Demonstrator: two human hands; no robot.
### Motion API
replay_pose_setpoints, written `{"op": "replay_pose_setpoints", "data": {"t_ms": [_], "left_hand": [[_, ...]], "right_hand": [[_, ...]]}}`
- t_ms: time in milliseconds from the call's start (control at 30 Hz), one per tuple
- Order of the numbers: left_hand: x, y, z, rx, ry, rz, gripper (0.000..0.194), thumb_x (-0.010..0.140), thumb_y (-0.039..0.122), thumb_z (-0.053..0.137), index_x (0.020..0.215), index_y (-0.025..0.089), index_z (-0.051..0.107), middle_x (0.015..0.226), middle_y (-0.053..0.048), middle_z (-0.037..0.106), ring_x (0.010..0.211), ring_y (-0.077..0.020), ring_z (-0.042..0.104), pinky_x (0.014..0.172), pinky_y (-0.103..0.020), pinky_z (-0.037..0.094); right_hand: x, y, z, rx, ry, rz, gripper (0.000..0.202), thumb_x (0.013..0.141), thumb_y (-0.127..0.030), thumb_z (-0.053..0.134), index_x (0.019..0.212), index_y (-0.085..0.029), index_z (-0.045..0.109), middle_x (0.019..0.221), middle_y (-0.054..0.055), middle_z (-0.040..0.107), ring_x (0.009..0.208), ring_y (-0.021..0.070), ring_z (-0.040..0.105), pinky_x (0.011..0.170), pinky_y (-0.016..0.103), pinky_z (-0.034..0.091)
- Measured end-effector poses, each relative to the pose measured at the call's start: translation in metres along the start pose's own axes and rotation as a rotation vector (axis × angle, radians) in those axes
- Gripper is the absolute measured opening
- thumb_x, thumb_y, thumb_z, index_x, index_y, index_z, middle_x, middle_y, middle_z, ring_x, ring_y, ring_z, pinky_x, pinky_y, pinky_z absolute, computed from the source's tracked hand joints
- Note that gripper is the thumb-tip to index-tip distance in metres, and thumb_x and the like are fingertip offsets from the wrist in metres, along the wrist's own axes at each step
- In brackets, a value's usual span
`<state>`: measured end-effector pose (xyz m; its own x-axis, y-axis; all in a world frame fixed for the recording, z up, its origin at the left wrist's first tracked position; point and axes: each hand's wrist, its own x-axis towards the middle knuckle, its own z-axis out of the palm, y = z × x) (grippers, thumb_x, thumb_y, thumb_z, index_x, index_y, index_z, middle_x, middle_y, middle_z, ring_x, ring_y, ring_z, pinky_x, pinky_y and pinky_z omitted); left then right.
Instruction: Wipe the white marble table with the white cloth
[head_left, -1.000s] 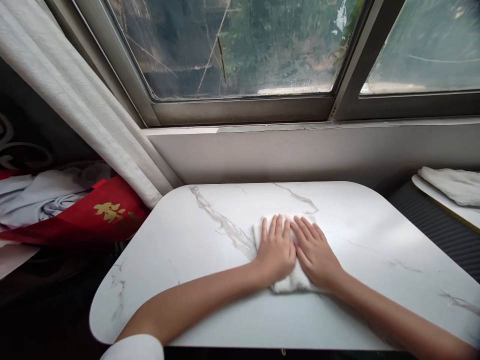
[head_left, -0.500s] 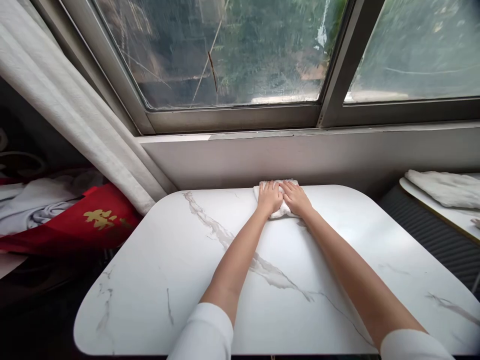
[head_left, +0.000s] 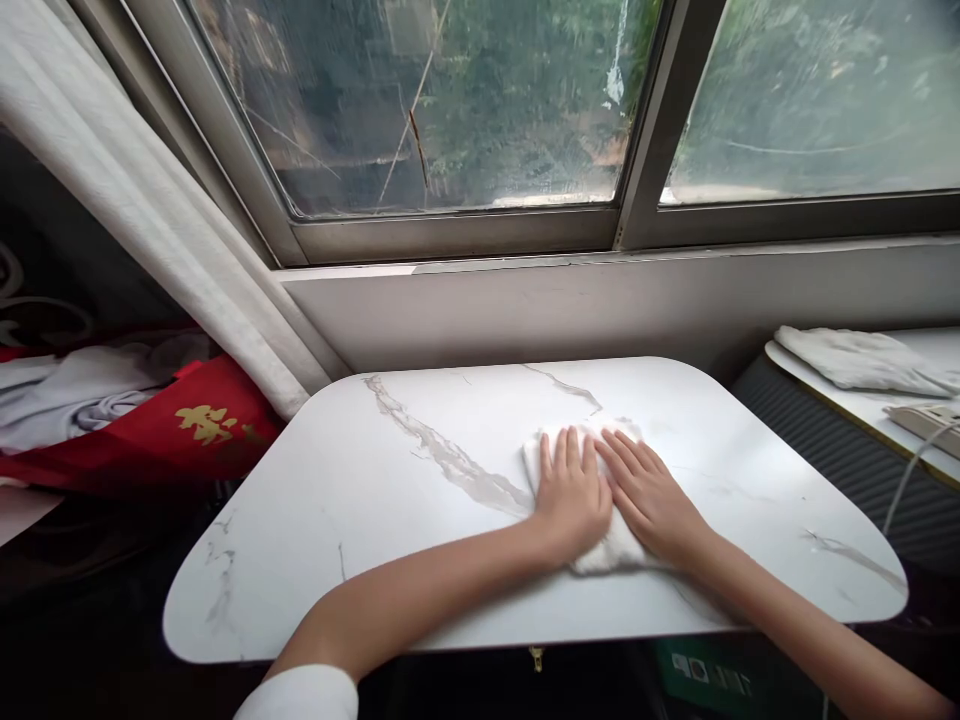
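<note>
One L hand [head_left: 574, 500] & one R hand [head_left: 654, 500] flat, close tog., wht cloth [head_left: 618, 550] under both hands on tbl [head_left: 277, 520].

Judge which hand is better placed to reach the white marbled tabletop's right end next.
The right hand, probably: it rests on the white fabric cloth, nearer that end than the left hand.

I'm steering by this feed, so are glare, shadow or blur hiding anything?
Head view: soft glare right of the right hand on the tabletop; head view, lower left: deep shadow beneath the red fabric; head view, below the tabletop: green item dim and unreadable; head view, beyond the window: hazy scene; head view, centre: left hand and white cloth slightly soft, outlines clear.
</note>
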<state>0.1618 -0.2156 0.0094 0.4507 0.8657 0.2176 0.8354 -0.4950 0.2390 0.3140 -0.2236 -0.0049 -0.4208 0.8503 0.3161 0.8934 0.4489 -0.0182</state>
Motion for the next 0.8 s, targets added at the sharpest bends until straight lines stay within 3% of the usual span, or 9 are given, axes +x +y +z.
{"op": "replay_pose_setpoints", "data": {"t_ms": [133,267,367,433,633,800], "left_hand": [[-0.031,0.034,-0.006,-0.046,-0.075,0.117,0.059,0.097,0.035,0.015,0.145,0.002,0.024,0.152,-0.019,0.021,0.141,-0.0306,0.010,0.115,-0.055,0.010],[-0.017,0.049,0.000,-0.053,-0.125,0.190,0.060,0.097,0.037,0.010,0.145,0.002,0.020,0.152,-0.019,0.020,0.142,-0.0295,0.010,0.114,-0.055,0.009],[0.022,0.047,0.012,-0.039,-0.099,0.181,0.060,0.096,0.037,0.013,0.144,0.002,0.022,0.151,-0.020,0.024,0.141,-0.0290,0.015,0.114,-0.053,0.008],[0.058,0.042,0.022,-0.044,-0.082,0.166,0.059,0.095,0.036,0.018,0.143,0.003,0.025,0.150,-0.019,0.028,0.140,-0.0276,0.019,0.115,-0.050,0.009],[0.160,0.031,0.043,-0.054,-0.031,0.048,0.055,0.093,0.033,0.023,0.141,0.007,0.032,0.148,-0.013,0.034,0.138,-0.0220,0.024,0.115,-0.044,0.010],[0.211,0.045,0.059,-0.075,-0.002,-0.008,0.055,0.092,0.031,0.025,0.140,0.005,0.034,0.147,-0.016,0.035,0.138,-0.0238,0.025,0.115,-0.045,0.009]], "right_hand": [[-0.059,-0.007,-0.014,-0.018,0.082,0.031,0.059,0.095,-0.030,0.025,0.151,-0.024,0.005,0.152,0.003,0.026,0.140,0.0212,0.020,0.109,0.046,0.030],[-0.070,0.015,-0.020,0.045,-0.001,0.131,0.056,0.095,-0.033,0.025,0.150,-0.026,0.013,0.152,0.002,0.027,0.139,0.0221,0.023,0.109,0.048,0.031],[-0.045,0.050,-0.015,0.134,-0.105,0.255,0.051,0.094,-0.035,0.025,0.143,-0.025,0.032,0.149,0.001,0.034,0.137,0.0223,0.029,0.108,0.047,0.033],[-0.018,0.076,-0.008,0.159,-0.102,0.317,0.049,0.092,-0.033,0.026,0.138,-0.023,0.041,0.147,0.002,0.039,0.136,0.0229,0.031,0.107,0.047,0.034],[0.061,0.149,0.016,0.099,0.018,0.274,0.048,0.090,-0.029,0.025,0.131,-0.019,0.047,0.141,0.008,0.047,0.133,0.0248,0.036,0.106,0.048,0.033],[0.086,0.202,0.016,0.084,-0.010,0.252,0.050,0.088,-0.028,0.027,0.130,-0.016,0.050,0.139,0.008,0.048,0.130,0.0219,0.041,0.109,0.040,0.032]]}}
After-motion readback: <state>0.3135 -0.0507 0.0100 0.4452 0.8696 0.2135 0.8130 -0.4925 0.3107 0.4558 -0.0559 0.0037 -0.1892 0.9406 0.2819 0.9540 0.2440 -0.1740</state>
